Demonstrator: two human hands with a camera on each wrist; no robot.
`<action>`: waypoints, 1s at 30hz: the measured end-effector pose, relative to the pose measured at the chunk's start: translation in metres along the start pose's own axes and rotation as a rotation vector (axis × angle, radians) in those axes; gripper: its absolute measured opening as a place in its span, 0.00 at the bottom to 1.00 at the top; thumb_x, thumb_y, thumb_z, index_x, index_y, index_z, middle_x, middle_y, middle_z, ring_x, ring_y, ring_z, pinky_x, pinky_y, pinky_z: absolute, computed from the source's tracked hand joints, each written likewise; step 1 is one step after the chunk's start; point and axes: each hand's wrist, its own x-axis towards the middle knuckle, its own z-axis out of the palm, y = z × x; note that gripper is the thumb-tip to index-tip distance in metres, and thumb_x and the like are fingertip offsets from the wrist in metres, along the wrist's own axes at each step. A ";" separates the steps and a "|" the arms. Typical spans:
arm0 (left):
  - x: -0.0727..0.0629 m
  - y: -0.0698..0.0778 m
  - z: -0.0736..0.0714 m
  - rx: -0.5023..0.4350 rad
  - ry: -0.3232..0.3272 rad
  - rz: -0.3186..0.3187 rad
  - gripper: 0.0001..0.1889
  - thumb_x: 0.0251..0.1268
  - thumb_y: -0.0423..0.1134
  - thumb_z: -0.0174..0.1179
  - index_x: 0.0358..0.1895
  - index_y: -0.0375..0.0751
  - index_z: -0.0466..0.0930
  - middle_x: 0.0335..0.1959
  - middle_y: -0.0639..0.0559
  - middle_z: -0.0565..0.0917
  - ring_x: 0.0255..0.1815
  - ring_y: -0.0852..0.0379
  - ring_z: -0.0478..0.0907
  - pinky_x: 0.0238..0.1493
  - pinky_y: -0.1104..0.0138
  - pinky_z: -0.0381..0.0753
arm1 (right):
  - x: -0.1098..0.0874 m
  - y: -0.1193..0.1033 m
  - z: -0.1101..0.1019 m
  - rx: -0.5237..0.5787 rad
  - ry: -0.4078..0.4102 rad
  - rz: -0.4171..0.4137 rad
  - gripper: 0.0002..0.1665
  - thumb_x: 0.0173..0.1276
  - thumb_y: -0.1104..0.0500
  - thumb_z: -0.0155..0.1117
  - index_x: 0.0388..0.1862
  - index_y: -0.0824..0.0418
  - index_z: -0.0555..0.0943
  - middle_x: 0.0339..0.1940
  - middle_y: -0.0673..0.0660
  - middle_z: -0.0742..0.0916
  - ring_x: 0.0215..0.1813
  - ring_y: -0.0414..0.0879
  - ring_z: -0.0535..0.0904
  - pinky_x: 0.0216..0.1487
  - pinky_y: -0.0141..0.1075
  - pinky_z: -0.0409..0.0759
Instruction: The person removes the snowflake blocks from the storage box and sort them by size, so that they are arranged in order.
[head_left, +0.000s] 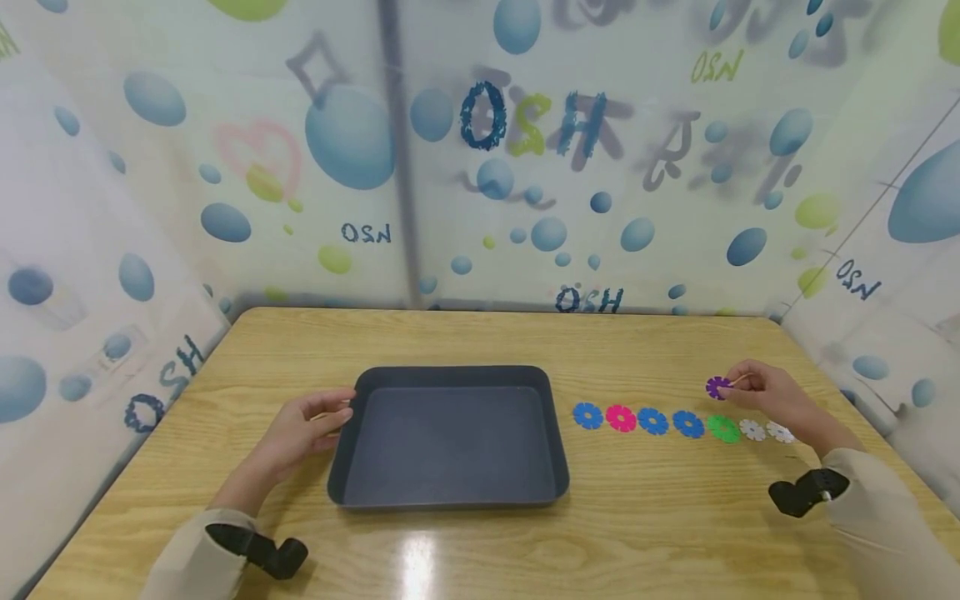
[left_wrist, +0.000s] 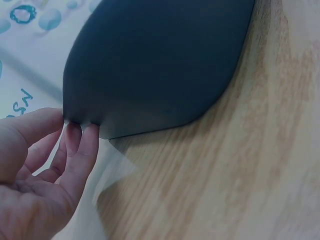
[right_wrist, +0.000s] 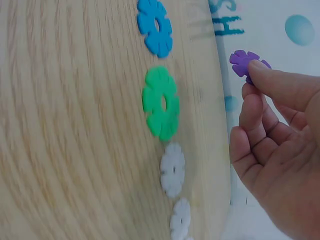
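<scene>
My right hand (head_left: 768,396) pinches a purple flower-shaped plastic disc (head_left: 717,387) between thumb and fingers, held up above a row of similar discs. Notches cut the edge of the purple disc (right_wrist: 242,63) in the right wrist view; the thumb covers part of it. My left hand (head_left: 300,429) touches the left side of a dark grey rectangular tray (head_left: 558,454) with its fingertips. In the left wrist view, the fingertips (left_wrist: 91,131) meet the edge of the tray (left_wrist: 150,75), the fingers fairly straight.
Right of the tray lies a row: blue disc (head_left: 588,416), pink disc (head_left: 621,418), two more blue discs, a green disc (head_left: 723,428) and smaller white discs (head_left: 752,430). All lie on a wooden table (head_left: 480,554). Patterned curtains (head_left: 480,208) enclose it behind and at both sides.
</scene>
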 end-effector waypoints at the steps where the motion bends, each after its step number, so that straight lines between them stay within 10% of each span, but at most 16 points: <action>1: 0.000 0.000 0.000 0.000 0.000 0.001 0.28 0.64 0.39 0.57 0.63 0.27 0.63 0.45 0.45 0.69 0.42 0.64 0.75 0.43 0.66 0.80 | -0.002 0.002 -0.002 0.003 0.007 0.006 0.15 0.67 0.60 0.57 0.43 0.71 0.69 0.30 0.58 0.80 0.32 0.46 0.75 0.34 0.34 0.77; 21: 0.000 0.001 0.000 0.004 -0.002 -0.011 0.28 0.64 0.38 0.57 0.63 0.27 0.63 0.46 0.45 0.70 0.41 0.63 0.75 0.43 0.65 0.80 | -0.039 0.063 -0.033 -0.021 0.143 0.211 0.27 0.69 0.55 0.54 0.50 0.80 0.63 0.31 0.52 0.78 0.30 0.33 0.74 0.30 0.30 0.79; 30: 0.000 0.000 0.001 -0.012 -0.012 0.021 0.27 0.64 0.36 0.56 0.62 0.24 0.62 0.44 0.47 0.69 0.41 0.64 0.75 0.42 0.66 0.80 | -0.052 0.091 -0.044 -0.031 0.257 0.358 0.36 0.68 0.50 0.54 0.55 0.83 0.60 0.40 0.66 0.76 0.27 0.28 0.70 0.24 0.26 0.76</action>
